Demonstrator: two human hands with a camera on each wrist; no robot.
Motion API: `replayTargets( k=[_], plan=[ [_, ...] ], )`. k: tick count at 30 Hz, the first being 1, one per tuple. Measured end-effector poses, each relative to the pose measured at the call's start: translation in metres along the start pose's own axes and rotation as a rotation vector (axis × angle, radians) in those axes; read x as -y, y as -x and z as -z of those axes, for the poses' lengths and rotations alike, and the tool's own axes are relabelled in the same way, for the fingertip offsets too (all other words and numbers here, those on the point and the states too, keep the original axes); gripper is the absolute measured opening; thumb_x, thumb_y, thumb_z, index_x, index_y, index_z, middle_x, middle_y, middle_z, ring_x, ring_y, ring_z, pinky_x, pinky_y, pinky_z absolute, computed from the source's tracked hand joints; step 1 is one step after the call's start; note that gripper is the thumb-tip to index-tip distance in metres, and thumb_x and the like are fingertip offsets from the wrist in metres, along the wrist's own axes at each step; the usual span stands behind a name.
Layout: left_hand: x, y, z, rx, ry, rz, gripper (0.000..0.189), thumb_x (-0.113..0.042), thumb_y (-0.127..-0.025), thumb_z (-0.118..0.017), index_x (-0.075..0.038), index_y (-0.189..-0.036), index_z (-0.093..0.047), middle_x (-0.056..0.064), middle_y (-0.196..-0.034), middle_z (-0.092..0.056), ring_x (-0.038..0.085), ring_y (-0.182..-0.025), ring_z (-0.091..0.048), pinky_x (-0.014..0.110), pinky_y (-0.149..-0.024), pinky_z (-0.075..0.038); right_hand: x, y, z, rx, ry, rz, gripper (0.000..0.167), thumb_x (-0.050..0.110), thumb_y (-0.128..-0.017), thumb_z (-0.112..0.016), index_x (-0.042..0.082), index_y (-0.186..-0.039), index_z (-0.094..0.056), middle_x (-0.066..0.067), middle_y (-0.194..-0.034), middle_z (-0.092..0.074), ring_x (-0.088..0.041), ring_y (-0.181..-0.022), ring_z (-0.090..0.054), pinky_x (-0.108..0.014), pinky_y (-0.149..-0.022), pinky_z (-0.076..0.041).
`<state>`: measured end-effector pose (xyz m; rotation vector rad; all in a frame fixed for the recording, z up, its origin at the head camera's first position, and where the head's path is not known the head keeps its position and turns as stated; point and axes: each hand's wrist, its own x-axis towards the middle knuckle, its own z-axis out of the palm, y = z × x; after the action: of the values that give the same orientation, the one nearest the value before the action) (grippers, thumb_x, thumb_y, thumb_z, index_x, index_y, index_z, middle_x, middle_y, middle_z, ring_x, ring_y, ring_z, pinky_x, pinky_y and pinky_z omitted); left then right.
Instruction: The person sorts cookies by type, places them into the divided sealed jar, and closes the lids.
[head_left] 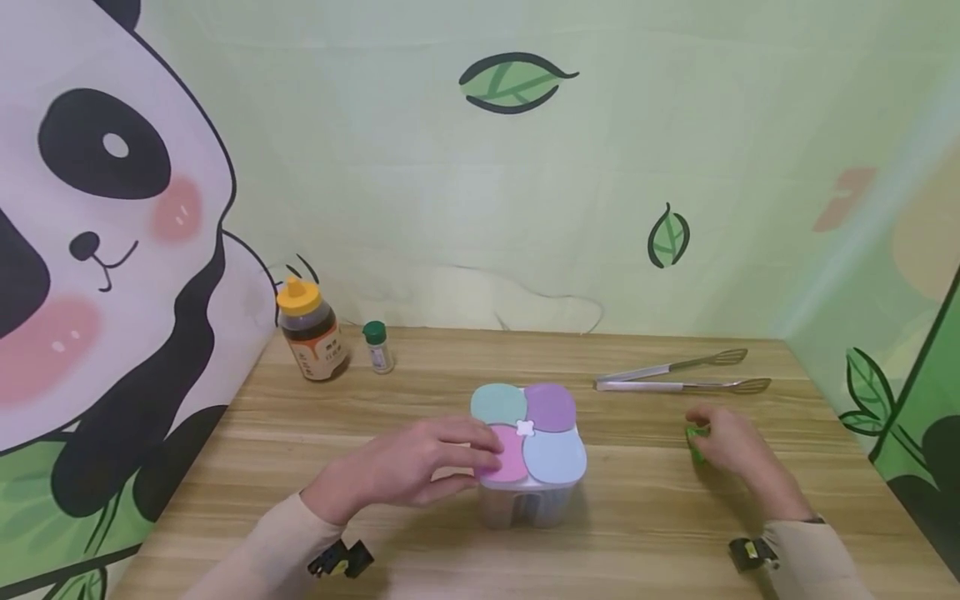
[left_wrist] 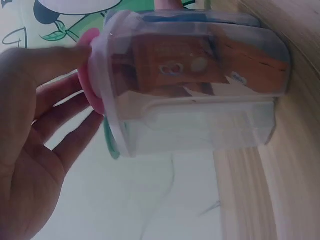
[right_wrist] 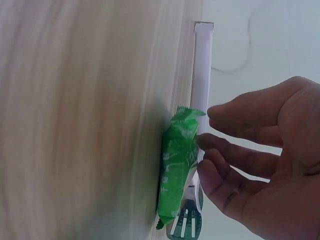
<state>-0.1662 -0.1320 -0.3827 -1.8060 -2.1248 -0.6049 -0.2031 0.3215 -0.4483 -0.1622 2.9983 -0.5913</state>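
Note:
A clear container (head_left: 521,507) stands upright with a four-part lid in teal, purple, pink and blue. My left hand (head_left: 423,462) rests fingertips on the pink lid (head_left: 513,457), its thumb at the lid's edge; the left wrist view shows the fingers fairly straight. Through the wall, orange packets (left_wrist: 175,65) show in one compartment, and the compartment (left_wrist: 200,127) beside it looks see-through. On the right, my right hand (head_left: 723,437) is at a green snack packet (right_wrist: 177,162) lying on the table. Its fingertips are right beside the wrapper, thumb and fingers apart.
Metal tongs (head_left: 660,386) lie behind the right hand, spread in a V. A dark jar with a yellow cap (head_left: 315,333) and a small green-capped shaker (head_left: 378,348) stand at the back left. A printed cloth backdrop (head_left: 405,167) borders the wooden table (head_left: 420,550).

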Motion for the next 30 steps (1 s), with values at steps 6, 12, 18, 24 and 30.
replayTargets(
  k=[6, 12, 18, 24, 30],
  plan=[
    [-0.007, -0.009, 0.003, -0.010, -0.058, 0.003, 0.018, -0.019, -0.089, -0.072, -0.011, -0.105, -0.075, 0.002, -0.113, -0.069, 0.016, -0.114, -0.062, 0.025, -0.102, -0.046, -0.008, -0.003, 0.001, 0.008, 0.054, -0.024, 0.048, -0.001, -0.074, -0.062, -0.007, -0.121, -0.061, -0.034, -0.118, -0.059, -0.045, -0.096, -0.058, -0.055, -0.079, -0.049],
    [-0.013, -0.014, 0.005, 0.038, -0.147, 0.037, 0.015, -0.018, -0.088, -0.073, -0.012, -0.101, -0.077, 0.000, -0.108, -0.071, 0.014, -0.111, -0.063, 0.024, -0.100, -0.047, -0.011, -0.003, 0.004, 0.039, 0.069, -0.010, 0.047, -0.004, -0.071, -0.060, -0.009, -0.117, -0.061, -0.030, -0.104, -0.063, -0.029, -0.078, -0.054, -0.034, -0.062, -0.042],
    [-0.016, -0.015, 0.007, 0.086, -0.136, 0.081, 0.015, -0.020, -0.089, -0.072, -0.012, -0.101, -0.077, 0.000, -0.107, -0.072, 0.013, -0.109, -0.064, 0.025, -0.098, -0.049, -0.013, -0.002, 0.003, 0.051, 0.074, 0.028, 0.046, -0.008, -0.068, -0.058, -0.010, -0.114, -0.063, -0.021, -0.093, -0.063, -0.024, -0.071, -0.050, -0.031, -0.059, -0.039],
    [-0.014, -0.021, 0.009, 0.084, -0.019, 0.143, 0.012, -0.020, -0.088, -0.074, -0.013, -0.097, -0.078, -0.001, -0.103, -0.072, 0.011, -0.104, -0.064, 0.020, -0.095, -0.050, -0.016, -0.001, 0.001, 0.059, 0.077, 0.049, 0.048, -0.010, -0.067, -0.058, -0.009, -0.114, -0.064, -0.020, -0.093, -0.064, -0.024, -0.072, -0.051, -0.032, -0.060, -0.041],
    [-0.008, -0.030, 0.007, 0.060, 0.064, 0.156, 0.009, -0.015, -0.088, -0.073, -0.011, -0.095, -0.076, -0.004, -0.095, -0.071, 0.006, -0.093, -0.061, 0.013, -0.085, -0.049, -0.019, -0.006, 0.001, 0.055, 0.092, 0.047, 0.046, -0.010, -0.068, -0.059, -0.008, -0.114, -0.065, -0.020, -0.094, -0.064, -0.026, -0.076, -0.052, -0.036, -0.063, -0.044]
  ],
)
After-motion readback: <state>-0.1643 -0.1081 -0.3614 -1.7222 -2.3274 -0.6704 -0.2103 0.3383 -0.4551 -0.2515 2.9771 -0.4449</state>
